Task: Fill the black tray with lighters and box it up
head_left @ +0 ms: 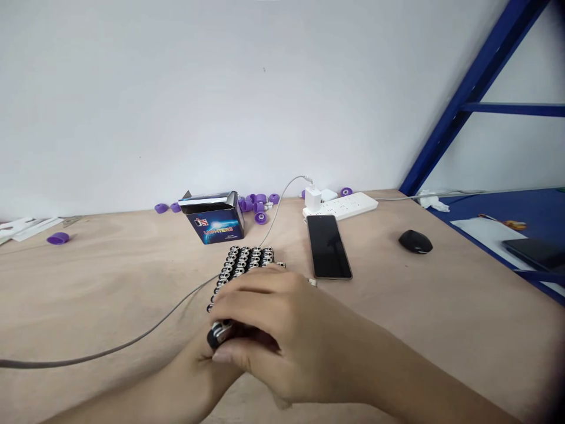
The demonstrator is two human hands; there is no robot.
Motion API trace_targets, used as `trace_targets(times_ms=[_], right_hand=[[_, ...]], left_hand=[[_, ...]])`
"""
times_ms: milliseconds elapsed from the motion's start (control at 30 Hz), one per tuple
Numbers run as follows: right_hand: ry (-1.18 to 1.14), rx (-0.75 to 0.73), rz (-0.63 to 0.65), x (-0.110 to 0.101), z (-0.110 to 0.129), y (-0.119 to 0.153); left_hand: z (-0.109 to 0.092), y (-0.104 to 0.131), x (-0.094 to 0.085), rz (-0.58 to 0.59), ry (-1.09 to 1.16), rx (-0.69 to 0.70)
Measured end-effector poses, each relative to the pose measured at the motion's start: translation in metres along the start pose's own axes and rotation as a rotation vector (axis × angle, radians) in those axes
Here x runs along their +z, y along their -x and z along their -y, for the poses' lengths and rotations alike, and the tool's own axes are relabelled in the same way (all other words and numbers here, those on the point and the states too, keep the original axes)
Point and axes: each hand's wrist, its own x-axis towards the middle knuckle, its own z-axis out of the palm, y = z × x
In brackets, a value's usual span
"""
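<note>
Several lighters stand packed in rows on the table, their metal tops showing and the nearer ones covered by my hands. My right hand reaches over from the right with its fingers curled and closed. Between its thumb and fingers shows the metal-topped end of a black lighter. Beneath it lies my left hand, of which only the wrist side shows; its fingers are hidden. Behind the rows, an open "Lighters" carton sits tilted, its flap up.
A phone lies right of the lighters, near a white power strip with a charger. A grey cable crosses the left side. A black mouse is farther right. Purple caps are scattered along the wall.
</note>
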Motion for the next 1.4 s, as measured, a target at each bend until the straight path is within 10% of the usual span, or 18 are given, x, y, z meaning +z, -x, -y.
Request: trace_targets(times_ms=[133,233,333,633,1400], right_hand=[[-0.180,0.122,-0.198,-0.015,-0.005,-0.002],[-0.183,0.249,-0.449,-0.043,-0.019,-0.001],[0.023,0.400,-0.534,-0.062,-0.042,0.003],[0.431,0.507,-0.104,-0.037,-0.081,0.007],[0.379,0.438,0.032,-0.024,-0.092,0.012]], left_hand=[[0.000,-0.002,0.003,0.045,0.215,-0.030],[0.009,0.001,0.008,-0.194,-0.064,0.123],[0.021,0.003,0.013,-0.191,-0.461,0.289],[0.044,-0.008,0.022,0.103,-0.865,0.348],[0.045,-0.008,0.030,0.071,-0.902,0.289]])
